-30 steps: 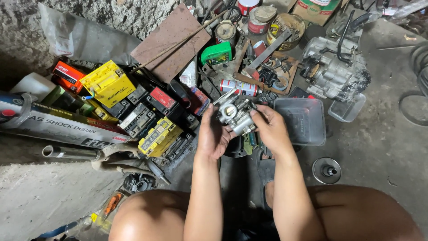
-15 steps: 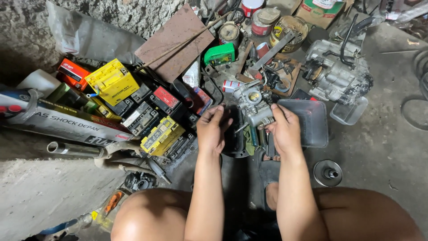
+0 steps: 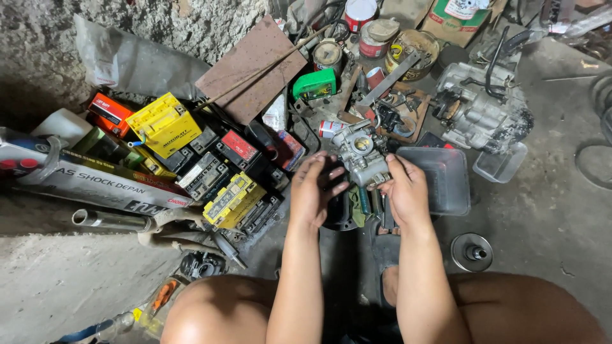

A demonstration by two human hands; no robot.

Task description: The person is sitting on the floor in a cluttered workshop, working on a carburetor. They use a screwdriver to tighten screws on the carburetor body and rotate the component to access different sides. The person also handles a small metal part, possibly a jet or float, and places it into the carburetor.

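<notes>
Just left of the clear plastic tray [image 3: 440, 178], the right hand [image 3: 405, 191] is clamped on a metal carburetor [image 3: 362, 153]; the left hand [image 3: 315, 191], fingers curled, touches its left side.

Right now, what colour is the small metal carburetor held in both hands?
Silvery grey metal carburetor, clearest in the head view.

Left of the grip, batteries [image 3: 236, 197] crowd close; ahead, cans [image 3: 366, 35] and tools [image 3: 389, 79] block the way. A clear tray [image 3: 446, 181] lies just right, an engine [image 3: 481, 105] beyond it. Bare concrete floor [image 3: 548, 216] opens farther right.
</notes>
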